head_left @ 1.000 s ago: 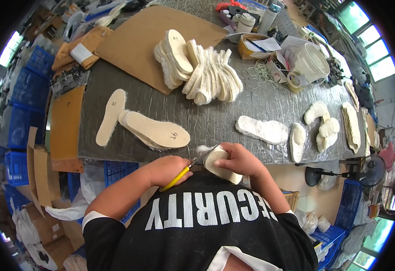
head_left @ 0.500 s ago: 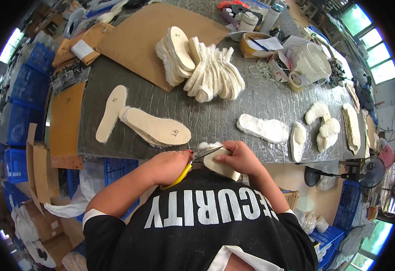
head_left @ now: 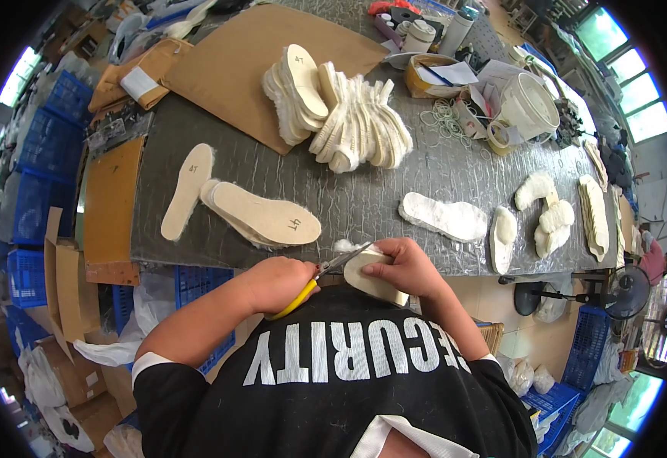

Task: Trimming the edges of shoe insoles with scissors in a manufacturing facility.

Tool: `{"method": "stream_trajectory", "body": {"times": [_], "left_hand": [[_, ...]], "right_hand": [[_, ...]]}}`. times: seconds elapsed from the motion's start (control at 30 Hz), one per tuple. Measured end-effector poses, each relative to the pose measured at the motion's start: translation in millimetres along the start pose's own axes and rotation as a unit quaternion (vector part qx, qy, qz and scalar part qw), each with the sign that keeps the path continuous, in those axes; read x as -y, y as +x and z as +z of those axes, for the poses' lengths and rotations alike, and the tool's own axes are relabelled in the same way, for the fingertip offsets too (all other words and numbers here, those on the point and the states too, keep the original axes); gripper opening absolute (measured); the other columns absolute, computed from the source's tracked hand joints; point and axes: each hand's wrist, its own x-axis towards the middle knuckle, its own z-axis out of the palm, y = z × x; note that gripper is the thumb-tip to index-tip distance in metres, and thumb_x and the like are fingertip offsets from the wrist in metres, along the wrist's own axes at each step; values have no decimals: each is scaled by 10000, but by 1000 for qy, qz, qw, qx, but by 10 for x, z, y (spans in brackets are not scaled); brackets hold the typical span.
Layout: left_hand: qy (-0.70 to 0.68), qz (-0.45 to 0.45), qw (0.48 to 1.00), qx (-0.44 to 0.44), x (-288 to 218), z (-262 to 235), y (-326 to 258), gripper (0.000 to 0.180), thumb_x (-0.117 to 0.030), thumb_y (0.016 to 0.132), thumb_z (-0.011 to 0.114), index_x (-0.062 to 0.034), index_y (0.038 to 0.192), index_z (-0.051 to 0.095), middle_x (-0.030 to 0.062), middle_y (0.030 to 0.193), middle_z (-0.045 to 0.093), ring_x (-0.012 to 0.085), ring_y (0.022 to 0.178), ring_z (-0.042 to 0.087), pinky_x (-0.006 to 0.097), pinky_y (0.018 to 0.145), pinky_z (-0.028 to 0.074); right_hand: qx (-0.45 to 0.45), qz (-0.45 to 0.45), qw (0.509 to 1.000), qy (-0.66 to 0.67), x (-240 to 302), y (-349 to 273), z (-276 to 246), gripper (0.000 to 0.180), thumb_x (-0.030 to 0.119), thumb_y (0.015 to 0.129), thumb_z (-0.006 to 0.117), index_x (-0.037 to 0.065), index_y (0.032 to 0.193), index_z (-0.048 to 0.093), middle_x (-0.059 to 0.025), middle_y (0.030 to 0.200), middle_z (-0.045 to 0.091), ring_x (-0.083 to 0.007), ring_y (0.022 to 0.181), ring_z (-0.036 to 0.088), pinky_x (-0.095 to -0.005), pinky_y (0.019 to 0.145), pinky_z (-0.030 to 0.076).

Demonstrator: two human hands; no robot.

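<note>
My left hand (head_left: 281,281) is closed around the handles of a pair of scissors (head_left: 343,259); one yellow handle loop shows below the fist. The steel blades point up to the right, along the edge of a cream fleece insole (head_left: 368,281). That insole is pinched by my right hand (head_left: 408,267), thumb on its smooth face, close to my chest at the table's near edge. A tuft of white fluff (head_left: 344,245) sits just above the blades. Left of it, insoles (head_left: 265,214) lie smooth side up; to the right lies a fleecy insole (head_left: 444,217).
A pile of insoles (head_left: 360,126) rests partly on brown cardboard (head_left: 234,61) at the back. More insoles (head_left: 504,240) and fleece pieces (head_left: 553,229) lie on the right. A white bucket (head_left: 528,107) and tape roll (head_left: 501,137) stand back right; a fan (head_left: 627,291) is beyond.
My left hand has drawn back slightly to the left with the scissors, and the blades slant more steeply upward. Less white fluff shows above the insole. The right hand stays nearly still.
</note>
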Motion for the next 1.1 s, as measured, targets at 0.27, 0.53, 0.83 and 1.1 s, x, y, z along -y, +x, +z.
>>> {"method": "stream_trajectory", "body": {"times": [0.27,0.53,0.83,1.1], "left_hand": [[-308,-54,950,16,277,25,24,359,-276,777,682,16,935,545,168,787,624,270,665,611,357,600,477],[-155,-49,940,-300,-185,102,428,293,-107,746,646,25,957,492,210,837,568,392,816,553,430,723,448],[-135,154,784,-586,-251,-34,248,70,4,861,504,30,923,521,148,890,603,221,784,590,316,692,490],[-785,125,606,6,-116,39,439,463,-355,821,633,-33,1115,478,53,725,531,135,565,534,240,493,438]], "right_hand": [[-73,-65,969,227,-187,66,-265,224,86,824,618,-13,1025,599,-47,863,653,-106,751,613,-248,691,497],[-5,-37,971,237,-93,275,-82,265,122,834,628,21,1075,584,-35,952,641,-105,819,598,-262,747,492],[-68,-123,906,400,-9,264,-132,217,70,845,592,20,1056,584,-56,950,645,-119,826,616,-272,775,499],[50,-129,932,336,89,324,7,231,105,856,593,24,1072,576,-29,956,635,-100,839,597,-270,780,489]]}}
